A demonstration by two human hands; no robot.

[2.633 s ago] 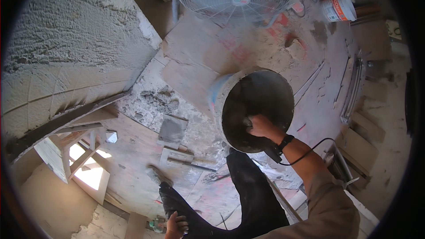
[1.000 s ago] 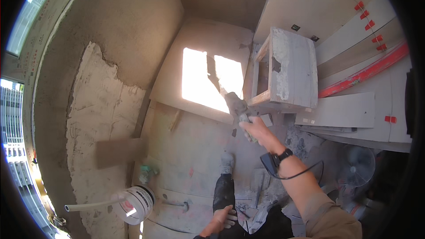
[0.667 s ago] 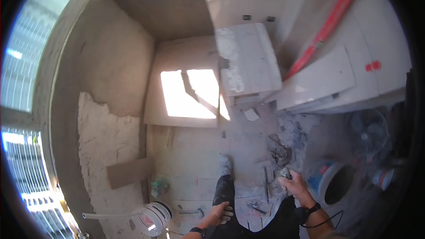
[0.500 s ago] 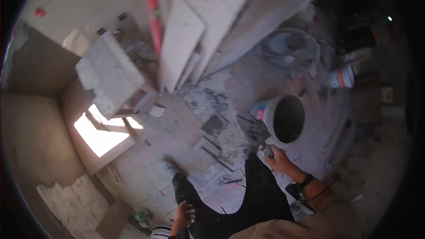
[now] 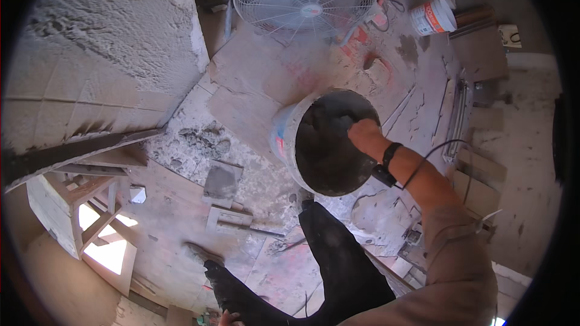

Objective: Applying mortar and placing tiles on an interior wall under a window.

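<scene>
My right hand [image 5: 367, 137] reaches over the rim of a large, pale bucket [image 5: 290, 145], its fingers closed round a trowel. Most of the trowel is hidden by my hand and the dark inside of the bucket. Grey, wet-looking mortar [image 5: 326, 160] coats the inner wall and lies within. The bucket's mouth is tilted toward me. At the lower edge my left hand [image 5: 229, 319] shows only in part, its fingers loosely laid by my left trouser leg, with nothing visible in them.
Beyond the bucket stands a big wire-caged fan [image 5: 308, 0]. A smaller white bucket [image 5: 433, 17] is at the far right. Left are a rough plastered wall [image 5: 115, 30] and a wooden stand [image 5: 60, 211]. A square grey board [image 5: 222, 182] and debris lie on the floor.
My right hand has carried the trowel from beside the bucket into its mouth. The view has swung right and closer to the bucket and fan. My left hand has slipped mostly below the lower edge.
</scene>
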